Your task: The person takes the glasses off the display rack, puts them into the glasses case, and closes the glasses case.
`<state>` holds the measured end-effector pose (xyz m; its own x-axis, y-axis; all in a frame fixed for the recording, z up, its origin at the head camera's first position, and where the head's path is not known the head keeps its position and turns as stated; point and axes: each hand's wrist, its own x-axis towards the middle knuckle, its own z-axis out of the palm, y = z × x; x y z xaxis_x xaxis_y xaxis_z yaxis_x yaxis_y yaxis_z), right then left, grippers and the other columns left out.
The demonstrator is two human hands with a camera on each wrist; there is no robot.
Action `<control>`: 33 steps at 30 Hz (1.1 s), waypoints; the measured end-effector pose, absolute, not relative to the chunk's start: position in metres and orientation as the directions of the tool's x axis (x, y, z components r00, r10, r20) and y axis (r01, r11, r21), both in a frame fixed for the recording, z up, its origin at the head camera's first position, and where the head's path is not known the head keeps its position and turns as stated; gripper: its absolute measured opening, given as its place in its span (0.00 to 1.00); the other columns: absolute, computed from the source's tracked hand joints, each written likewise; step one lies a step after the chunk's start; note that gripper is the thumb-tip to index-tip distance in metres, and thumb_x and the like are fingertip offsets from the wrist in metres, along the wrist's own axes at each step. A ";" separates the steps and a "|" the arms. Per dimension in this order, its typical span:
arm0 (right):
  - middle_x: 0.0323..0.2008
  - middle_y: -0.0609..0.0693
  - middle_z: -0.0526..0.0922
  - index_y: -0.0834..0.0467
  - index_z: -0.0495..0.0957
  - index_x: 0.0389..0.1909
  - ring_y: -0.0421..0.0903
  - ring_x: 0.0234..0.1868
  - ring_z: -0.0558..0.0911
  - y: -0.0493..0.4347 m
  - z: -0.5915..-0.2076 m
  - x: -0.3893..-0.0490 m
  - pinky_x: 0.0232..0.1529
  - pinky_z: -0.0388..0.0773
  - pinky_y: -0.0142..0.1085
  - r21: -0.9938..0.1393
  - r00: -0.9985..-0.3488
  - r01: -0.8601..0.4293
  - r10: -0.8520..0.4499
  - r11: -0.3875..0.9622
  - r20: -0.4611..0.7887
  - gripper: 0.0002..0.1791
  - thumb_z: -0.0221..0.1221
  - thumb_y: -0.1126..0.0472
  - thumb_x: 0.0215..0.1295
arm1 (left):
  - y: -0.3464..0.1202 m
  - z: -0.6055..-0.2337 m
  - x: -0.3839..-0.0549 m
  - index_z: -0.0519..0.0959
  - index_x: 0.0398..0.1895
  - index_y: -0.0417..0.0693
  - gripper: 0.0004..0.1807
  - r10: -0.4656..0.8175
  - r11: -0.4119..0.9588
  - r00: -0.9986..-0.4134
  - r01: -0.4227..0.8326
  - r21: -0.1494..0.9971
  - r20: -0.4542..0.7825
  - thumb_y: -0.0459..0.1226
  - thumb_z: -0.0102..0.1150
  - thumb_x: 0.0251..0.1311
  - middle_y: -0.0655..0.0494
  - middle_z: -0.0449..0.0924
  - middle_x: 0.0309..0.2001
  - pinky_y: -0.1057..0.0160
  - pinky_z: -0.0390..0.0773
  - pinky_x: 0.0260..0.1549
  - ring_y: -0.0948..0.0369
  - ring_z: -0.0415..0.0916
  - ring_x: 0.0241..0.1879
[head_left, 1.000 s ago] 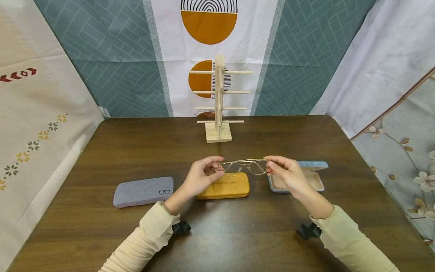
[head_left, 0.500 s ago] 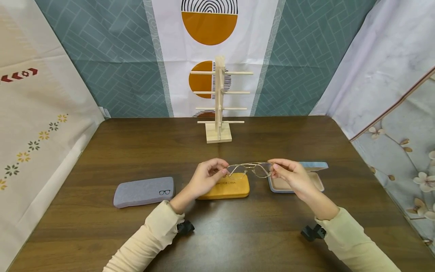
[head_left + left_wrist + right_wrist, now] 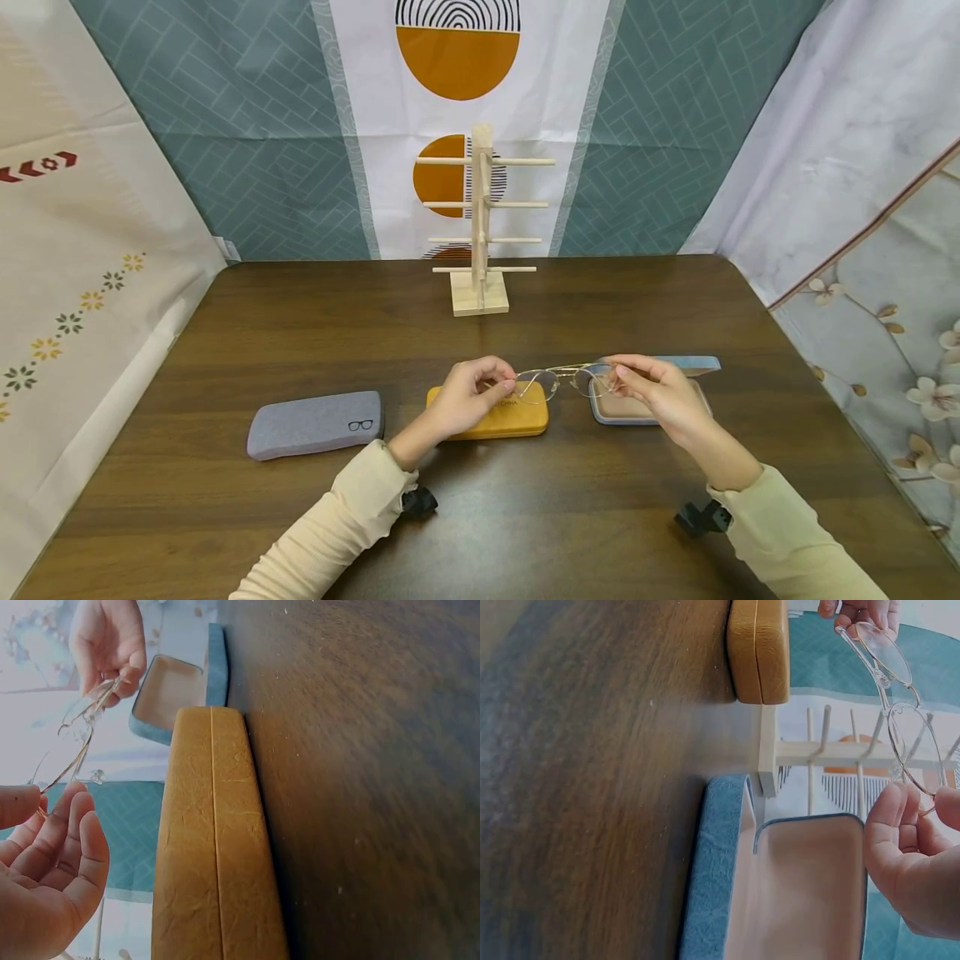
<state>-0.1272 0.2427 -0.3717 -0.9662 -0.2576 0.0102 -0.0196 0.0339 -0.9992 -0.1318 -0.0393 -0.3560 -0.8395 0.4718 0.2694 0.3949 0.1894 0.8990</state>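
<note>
A pair of thin gold-framed eyeglasses (image 3: 557,382) is held in the air between two hands. My left hand (image 3: 474,395) pinches one side of the frame between thumb and fingers, just above the yellow glasses case (image 3: 498,423). At the other side, my right hand (image 3: 662,397) pinches the frame too, in front of an open blue case (image 3: 604,410) with a beige lining. In the right wrist view both round lenses of the eyeglasses (image 3: 915,739) show, and the open case (image 3: 802,877) lies below them.
A grey glasses case (image 3: 315,425) with a small glasses print lies closed on the left of the brown table (image 3: 337,325). Behind the hands stands a wooden display rack (image 3: 481,217) with several pegs. Patterned cloths (image 3: 285,133) hang around the table.
Both hands have shifted to the right and slightly nearer with the eyeglasses between them. The cases and the rack have stayed where they were.
</note>
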 end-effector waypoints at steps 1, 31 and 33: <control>0.34 0.47 0.80 0.75 0.69 0.51 0.40 0.35 0.78 0.244 -0.372 -0.127 0.38 0.78 0.32 -0.999 -0.967 -0.023 -0.256 0.035 0.014 0.19 0.51 0.64 0.67 | -0.038 -0.356 -0.132 0.75 0.31 0.27 0.03 0.478 0.189 -0.835 0.401 0.896 0.273 0.22 0.53 0.56 0.37 0.78 0.28 0.65 0.76 0.25 0.47 0.75 0.28; 0.32 0.46 0.78 0.61 0.77 0.44 0.39 0.31 0.77 0.271 -0.379 -0.118 0.35 0.77 0.28 -1.000 -0.987 -0.007 -0.161 0.012 0.005 0.10 0.50 0.66 0.67 | -0.004 -0.392 -0.151 0.76 0.28 0.36 0.02 0.612 0.217 -0.755 0.447 0.868 0.236 0.27 0.60 0.53 0.51 0.79 0.27 0.69 0.77 0.29 0.66 0.73 0.28; 0.32 0.47 0.78 0.60 0.77 0.43 0.39 0.31 0.77 0.273 -0.380 -0.118 0.35 0.77 0.28 -1.000 -0.986 -0.010 -0.165 -0.005 0.010 0.09 0.50 0.67 0.66 | -0.001 -0.392 -0.151 0.77 0.28 0.36 0.02 0.613 0.226 -0.754 0.452 0.863 0.235 0.28 0.60 0.53 0.52 0.79 0.27 0.69 0.77 0.29 0.67 0.73 0.28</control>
<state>-0.1176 0.2735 -0.3796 -0.9863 -0.1645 0.0102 -0.0095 -0.0048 -0.9999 -0.1511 -0.0009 -0.3916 -0.7543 0.6131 0.2348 0.4525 0.2264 0.8626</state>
